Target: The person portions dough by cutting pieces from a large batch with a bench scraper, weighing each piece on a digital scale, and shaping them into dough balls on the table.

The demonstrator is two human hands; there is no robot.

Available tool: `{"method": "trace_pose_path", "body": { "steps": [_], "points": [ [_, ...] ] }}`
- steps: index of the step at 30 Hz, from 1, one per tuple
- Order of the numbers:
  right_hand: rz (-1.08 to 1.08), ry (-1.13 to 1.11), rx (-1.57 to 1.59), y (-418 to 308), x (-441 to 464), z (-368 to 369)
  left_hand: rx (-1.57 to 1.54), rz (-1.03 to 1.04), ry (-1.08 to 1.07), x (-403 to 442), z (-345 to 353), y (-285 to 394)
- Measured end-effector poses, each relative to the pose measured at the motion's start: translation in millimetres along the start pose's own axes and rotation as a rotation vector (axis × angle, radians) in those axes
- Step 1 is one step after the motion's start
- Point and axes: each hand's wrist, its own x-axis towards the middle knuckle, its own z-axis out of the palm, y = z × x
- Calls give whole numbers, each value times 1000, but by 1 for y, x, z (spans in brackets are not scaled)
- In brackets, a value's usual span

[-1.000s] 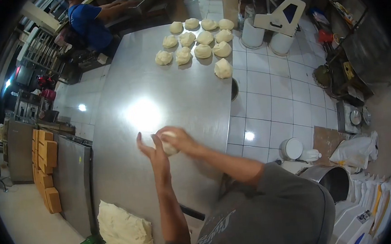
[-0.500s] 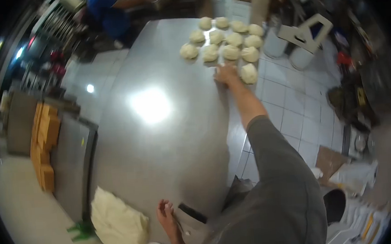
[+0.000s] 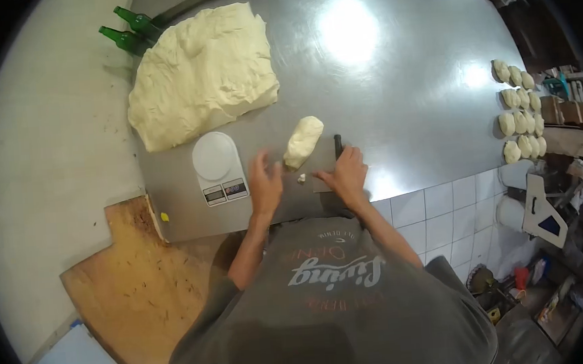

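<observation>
My left hand (image 3: 265, 187) is between the white digital scale (image 3: 214, 157) and an oblong dough piece (image 3: 303, 142), its fingers apart and slightly blurred, with nothing in them. Over the lower end of the black handle (image 3: 338, 145) of what looks like a dough scraper lies my right hand (image 3: 348, 176). Its fingers curl around that handle and its thumb points left; part of the tool is hidden beneath. A small dough scrap (image 3: 301, 178) lies on the steel table between both hands. The big dough slab (image 3: 203, 73) rests beyond the scale.
Several dough balls (image 3: 520, 113) stand in rows at the table's far right end. Two green bottles (image 3: 125, 32) lie beside the slab at the back left. A wooden board (image 3: 142, 273) is below the table's left edge. White buckets (image 3: 513, 214) stand on the right.
My view has swung from the dough balls back to the slab and scale. My right hand has come back from beside the dough balls to the black handle near my body.
</observation>
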Motion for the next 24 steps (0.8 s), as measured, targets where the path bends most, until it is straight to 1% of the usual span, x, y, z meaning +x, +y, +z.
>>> {"method": "trace_pose_path", "body": {
  "steps": [2, 4, 6, 9, 12, 13, 14, 16, 19, 20, 21, 23, 24],
  "points": [
    [16, -69, 49, 14, 18, 14, 101, 181, -92, 27, 18, -2],
    [15, -172, 105, 32, 44, 11, 252, 388, -90, 57, 36, 30],
    [-10, -321, 175, 45, 56, 4, 338, 499, -242, 86, 59, 29],
    [196, -406, 607, 47, 44, -15, 409, 377, -597, 124, 64, 28],
    [186, -240, 893, 65, 22, -5, 237, 593, -467, 61, 21, 17],
    [225, -178, 904, 66, 17, 0, 206, 710, -454, 35, 9, -4],
    [209, -131, 916, 67, 16, 5, 174, 824, -448, 6, 0, -28],
    [186, -49, 935, 65, 8, 11, 282, 692, -585, -37, -19, -41],
    [231, -71, 823, 63, 10, 7, 336, 648, -600, -42, -17, -37],
    [242, -72, 775, 62, 13, 4, 336, 586, -598, -44, -17, -34],
    [165, -22, 740, 62, 12, 2, 337, 526, -584, -43, -19, -29],
    [-10, 76, 690, 72, 11, 11, 389, 557, -389, -32, -16, -5],
    [5, 91, 683, 68, 7, 6, 444, 647, -228, -29, -8, 17]
  ]
}}
